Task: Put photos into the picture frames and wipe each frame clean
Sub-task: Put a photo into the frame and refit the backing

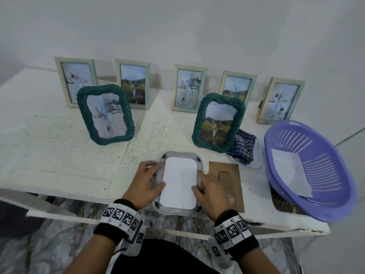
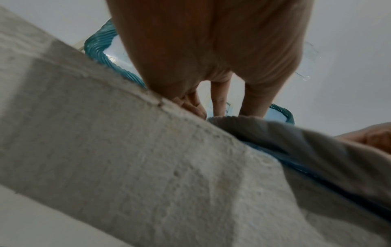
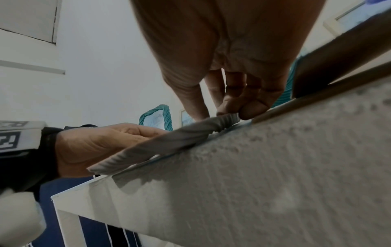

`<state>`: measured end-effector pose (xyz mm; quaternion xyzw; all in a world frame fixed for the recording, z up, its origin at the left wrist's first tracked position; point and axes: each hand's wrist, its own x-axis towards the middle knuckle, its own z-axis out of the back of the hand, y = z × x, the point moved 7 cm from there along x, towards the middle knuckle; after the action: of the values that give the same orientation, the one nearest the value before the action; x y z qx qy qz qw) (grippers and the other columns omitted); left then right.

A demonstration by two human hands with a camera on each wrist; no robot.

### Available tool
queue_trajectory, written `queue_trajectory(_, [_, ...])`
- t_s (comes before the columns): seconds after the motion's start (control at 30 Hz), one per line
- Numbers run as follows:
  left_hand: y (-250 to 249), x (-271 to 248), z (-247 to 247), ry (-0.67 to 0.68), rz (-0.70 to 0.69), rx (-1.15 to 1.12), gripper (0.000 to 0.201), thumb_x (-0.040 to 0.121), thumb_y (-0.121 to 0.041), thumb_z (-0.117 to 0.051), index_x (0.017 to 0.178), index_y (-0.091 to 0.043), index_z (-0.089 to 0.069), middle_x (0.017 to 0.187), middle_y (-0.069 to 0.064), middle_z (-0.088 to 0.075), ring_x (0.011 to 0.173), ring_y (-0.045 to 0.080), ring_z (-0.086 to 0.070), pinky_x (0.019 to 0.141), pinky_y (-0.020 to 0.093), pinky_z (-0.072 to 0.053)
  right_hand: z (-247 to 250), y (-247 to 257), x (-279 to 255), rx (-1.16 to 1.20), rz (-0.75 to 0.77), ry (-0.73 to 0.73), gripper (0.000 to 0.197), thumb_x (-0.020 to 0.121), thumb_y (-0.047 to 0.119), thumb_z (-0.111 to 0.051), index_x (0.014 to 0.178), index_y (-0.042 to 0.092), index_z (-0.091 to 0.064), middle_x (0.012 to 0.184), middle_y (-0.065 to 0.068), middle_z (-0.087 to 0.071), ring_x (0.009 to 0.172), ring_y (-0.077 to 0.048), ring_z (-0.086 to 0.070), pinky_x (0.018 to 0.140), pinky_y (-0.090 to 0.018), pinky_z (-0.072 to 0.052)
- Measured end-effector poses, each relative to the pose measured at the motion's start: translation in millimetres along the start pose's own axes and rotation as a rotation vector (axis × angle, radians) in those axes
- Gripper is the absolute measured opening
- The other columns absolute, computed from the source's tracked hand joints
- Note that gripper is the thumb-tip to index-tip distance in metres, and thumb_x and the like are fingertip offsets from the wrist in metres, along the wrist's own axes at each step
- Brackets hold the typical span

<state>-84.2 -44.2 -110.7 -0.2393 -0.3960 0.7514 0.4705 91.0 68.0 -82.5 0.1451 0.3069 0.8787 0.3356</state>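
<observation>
A grey rope-rimmed frame (image 1: 178,154) lies face down at the table's front edge, with a white photo back (image 1: 179,182) set into its opening. My left hand (image 1: 146,180) holds the frame's left rim, thumb resting on the photo. My right hand (image 1: 209,190) holds the right rim, thumb at the photo's edge. In the right wrist view the right hand (image 3: 232,50) pinches the ribbed rim (image 3: 169,142), and my left hand (image 3: 101,143) curls over the far side. In the left wrist view the left hand's fingers (image 2: 217,100) reach down onto the frame (image 2: 296,138).
A brown backing board (image 1: 227,184) lies just right of the frame. A checked cloth (image 1: 244,147) sits in a clear tray, and a purple basket (image 1: 316,210) holds a white sheet (image 1: 288,173). Two green frames (image 1: 105,115) (image 1: 218,123) and several pale frames (image 1: 76,82) stand behind.
</observation>
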Motion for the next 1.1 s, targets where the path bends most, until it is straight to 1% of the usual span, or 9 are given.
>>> queue_trajectory(0.1, [4,0,-2,0.018,-0.01,0.018,0.062,0.077,-0.052,-0.057,0.133,-0.025,-0.053,0.128,-0.004,-0.037,0.121,0.006,-0.039,0.106,0.026,-0.034,-2,-2,0,-0.03,0.014,-0.034,0.02,0.087,0.01,-0.061,0.104,0.001,-0.065,0.072,0.0,-0.043,0.069,-0.015,-0.043,0.065,-0.025,-0.034])
queue_trajectory(0.23, [6,0,-2,0.013,-0.008,0.016,0.066,0.074,-0.059,-0.05,0.131,-0.026,-0.055,0.128,-0.005,-0.039,0.122,0.006,-0.039,0.106,0.026,-0.034,-4,-3,0,-0.034,0.01,-0.034,0.021,0.088,0.01,-0.06,0.106,0.001,-0.066,0.075,-0.001,-0.044,0.072,-0.015,-0.044,0.066,-0.022,-0.031])
queue_trajectory(0.43, [2,-1,1,-0.008,0.0,-0.012,0.054,0.082,-0.048,-0.059,0.131,-0.026,-0.055,0.127,-0.008,-0.041,0.122,0.003,-0.041,0.104,0.023,-0.035,2,2,-3,-0.02,0.012,-0.059,0.031,0.09,0.021,-0.058,0.115,0.006,-0.065,0.078,0.004,-0.044,0.073,-0.011,-0.043,0.067,-0.021,-0.031])
queue_trajectory(0.53, [-1,-4,7,-0.031,-0.018,-0.036,0.046,0.085,-0.038,-0.061,0.129,-0.028,-0.056,0.125,-0.009,-0.044,0.117,-0.005,-0.045,0.097,0.01,-0.037,23,-3,-9,-0.13,-0.007,-0.175,0.026,0.089,0.029,-0.057,0.109,0.014,-0.064,0.085,0.0,-0.053,0.075,-0.016,-0.049,0.068,-0.026,-0.04])
queue_trajectory(0.63, [-3,-8,13,-0.056,-0.037,-0.034,0.041,0.086,-0.031,-0.065,0.126,-0.025,-0.059,0.116,-0.009,-0.049,0.103,-0.004,-0.053,0.086,0.002,-0.038,42,-18,-13,-0.476,-0.199,-0.242,0.029,0.083,0.038,-0.061,0.096,0.012,-0.061,0.094,-0.011,-0.057,0.083,-0.03,-0.051,0.065,-0.036,-0.047])
queue_trajectory(0.73, [-3,-12,14,-0.073,-0.044,-0.035,0.039,0.088,-0.015,-0.068,0.127,-0.02,-0.061,0.104,-0.005,-0.055,0.094,0.002,-0.057,0.083,0.003,-0.04,44,-41,-20,-0.597,-0.523,-0.06,0.05,0.085,0.055,-0.051,0.109,0.011,-0.055,0.108,-0.01,-0.052,0.098,-0.03,-0.047,0.074,-0.038,-0.046])
queue_trajectory(0.87, [-5,-13,16,-0.075,-0.064,-0.055,0.039,0.088,-0.009,-0.067,0.126,-0.019,-0.062,0.1,-0.004,-0.056,0.092,0.003,-0.058,0.084,0.004,-0.042,47,-54,-26,-0.441,-0.619,-0.026,0.055,0.085,0.054,-0.051,0.117,0.01,-0.05,0.116,-0.01,-0.045,0.108,-0.029,-0.041,0.082,-0.038,-0.044])
queue_trajectory(1.0, [-4,-13,15,-0.054,-0.074,-0.054,0.039,0.089,-0.008,-0.065,0.127,-0.018,-0.062,0.098,-0.001,-0.056,0.093,0.004,-0.057,0.083,0.004,-0.041,58,-53,-27,-0.205,-0.646,-0.076,0.049,0.077,0.052,-0.063,0.105,0.013,-0.051,0.111,-0.007,-0.041,0.107,-0.03,-0.042,0.082,-0.037,-0.039])
queue_trajectory(1.1, [-2,-13,14,-0.036,-0.079,-0.05,0.039,0.09,-0.009,-0.065,0.128,-0.018,-0.061,0.098,-0.002,-0.055,0.094,0.006,-0.056,0.084,0.005,-0.042,60,-33,-23,-0.162,-0.564,-0.141,0.046,0.073,0.055,-0.066,0.093,0.017,-0.05,0.105,-0.003,-0.039,0.104,-0.028,-0.044,0.079,-0.034,-0.04])
